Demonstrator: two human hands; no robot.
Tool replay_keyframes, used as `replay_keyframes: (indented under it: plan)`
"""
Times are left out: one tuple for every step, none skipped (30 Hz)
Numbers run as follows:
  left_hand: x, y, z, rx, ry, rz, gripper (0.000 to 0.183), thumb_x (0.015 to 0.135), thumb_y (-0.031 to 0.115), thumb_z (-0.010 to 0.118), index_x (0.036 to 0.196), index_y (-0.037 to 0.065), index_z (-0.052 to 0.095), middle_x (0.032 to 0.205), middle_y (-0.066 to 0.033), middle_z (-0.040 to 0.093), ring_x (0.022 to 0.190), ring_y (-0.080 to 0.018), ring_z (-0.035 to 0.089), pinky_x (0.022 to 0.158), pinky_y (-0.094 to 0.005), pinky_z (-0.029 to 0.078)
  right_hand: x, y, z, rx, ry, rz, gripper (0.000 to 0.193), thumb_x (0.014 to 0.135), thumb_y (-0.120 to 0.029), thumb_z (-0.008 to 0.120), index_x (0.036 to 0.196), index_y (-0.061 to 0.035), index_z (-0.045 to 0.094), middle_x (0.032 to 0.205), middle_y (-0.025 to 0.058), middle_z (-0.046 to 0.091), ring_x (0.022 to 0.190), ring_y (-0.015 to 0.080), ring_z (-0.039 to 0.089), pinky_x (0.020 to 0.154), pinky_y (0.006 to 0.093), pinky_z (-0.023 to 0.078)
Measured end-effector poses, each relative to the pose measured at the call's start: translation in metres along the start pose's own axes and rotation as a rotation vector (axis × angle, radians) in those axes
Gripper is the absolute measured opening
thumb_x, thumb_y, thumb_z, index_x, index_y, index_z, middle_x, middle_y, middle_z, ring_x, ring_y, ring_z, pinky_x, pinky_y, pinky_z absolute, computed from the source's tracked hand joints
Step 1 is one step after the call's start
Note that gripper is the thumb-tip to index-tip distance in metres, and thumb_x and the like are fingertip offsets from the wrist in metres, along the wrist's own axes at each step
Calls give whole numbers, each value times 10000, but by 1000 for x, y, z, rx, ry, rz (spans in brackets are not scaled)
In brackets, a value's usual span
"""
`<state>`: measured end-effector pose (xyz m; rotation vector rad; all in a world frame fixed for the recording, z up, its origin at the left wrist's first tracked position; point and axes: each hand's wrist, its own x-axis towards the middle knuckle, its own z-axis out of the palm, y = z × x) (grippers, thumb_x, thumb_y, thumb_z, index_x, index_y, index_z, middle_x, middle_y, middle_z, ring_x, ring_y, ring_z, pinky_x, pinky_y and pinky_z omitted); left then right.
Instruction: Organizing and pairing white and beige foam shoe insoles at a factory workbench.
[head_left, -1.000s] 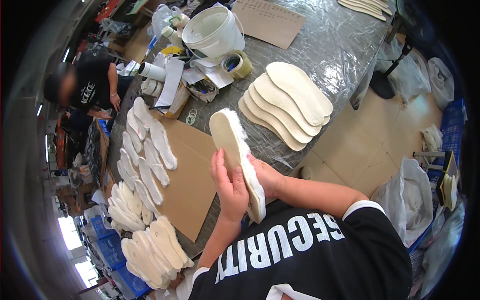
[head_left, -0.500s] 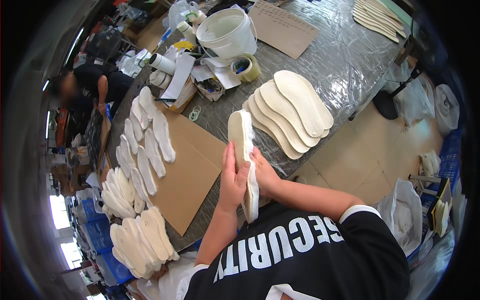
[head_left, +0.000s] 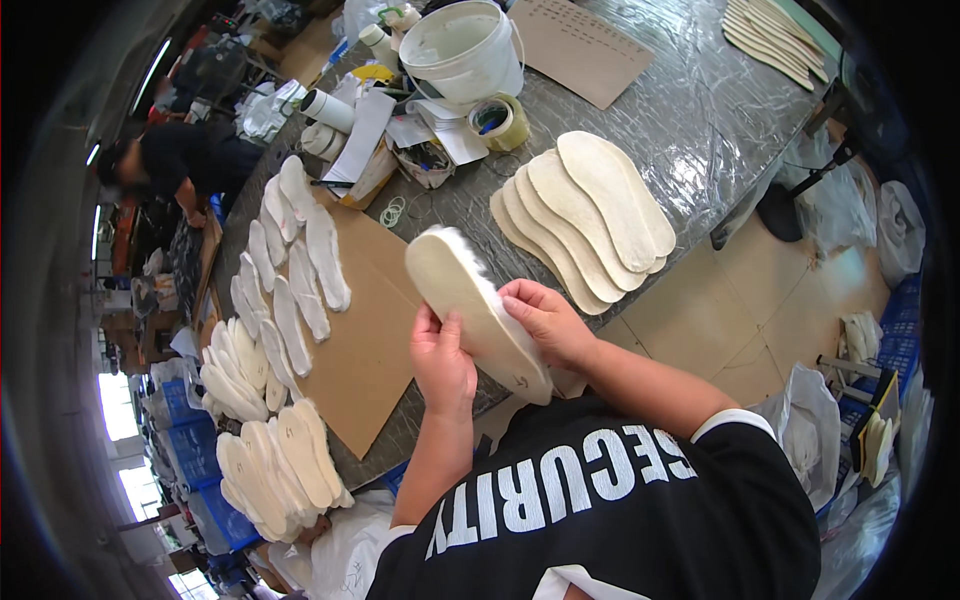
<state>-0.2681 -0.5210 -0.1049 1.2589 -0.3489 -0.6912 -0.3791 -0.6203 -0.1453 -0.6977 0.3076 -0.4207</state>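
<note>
Both my hands hold a cream insole with white fluffy pile along its far edge, tilted in front of my chest. On its left side my left hand grips the edge, thumb on the flat face. The fingers of my right hand pinch the right edge near the middle. Just beyond, a fanned stack of cream insoles lies on the table. To the left, several white fleecy insoles are spread beside and on a brown cardboard sheet. Another pile of insoles sits at the near left.
A white bucket, a tape roll and a box of odds and ends stand at the back. More insoles lie at the far right corner. A person bends at the far left. Plastic bags stand right.
The insole has turned from nearly edge-on to show its broad cream face, its top swinging left. My left hand moved slightly lower and left, my right hand to the right edge.
</note>
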Motion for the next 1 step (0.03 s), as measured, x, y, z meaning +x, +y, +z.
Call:
replay_keyframes:
  plan:
    - [1,1,0,-71,24,-14,481,950,19,542,1403,-36,389,1268,-119,557,1130,-182,556,992,-325,444,2,-5,-8,-34,-93,37,202,979,-245,570,1056,-59,579,965,-6,602,915,58,529,812,248,451]
